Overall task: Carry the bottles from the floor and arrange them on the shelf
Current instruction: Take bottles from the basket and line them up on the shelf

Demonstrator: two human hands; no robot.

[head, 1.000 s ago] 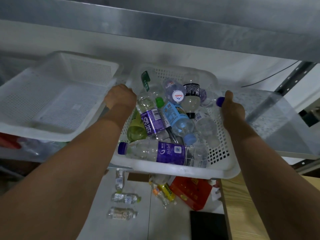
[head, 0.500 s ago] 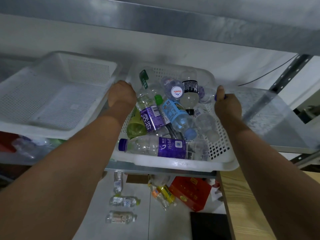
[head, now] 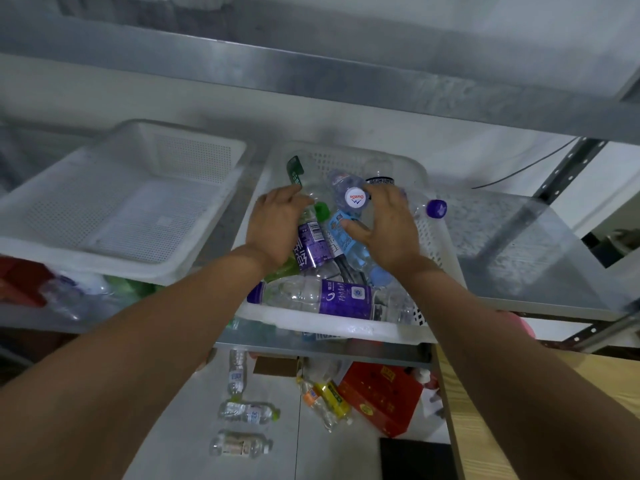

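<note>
Metal shelf (head: 519,244) bears the white basket (head: 346,330), where the heaped bottles (head: 311,251) lie crosswise; a blue-labelled bottle (head: 358,256) runs from 11 to 5 o'clock, cap toward 5. At 1 o'clock from it the right hand (head: 389,230) hovers, thumb wide, nearer than the left hand (head: 277,225) at 10. Both are loose-fingered and hold nothing I can see. Floor bottles (head: 247,412) lie at 6 o'clock.

matt perforated plastic basket (head: 434,244) on dull galvanised metal shelf (head: 526,258).
</note>
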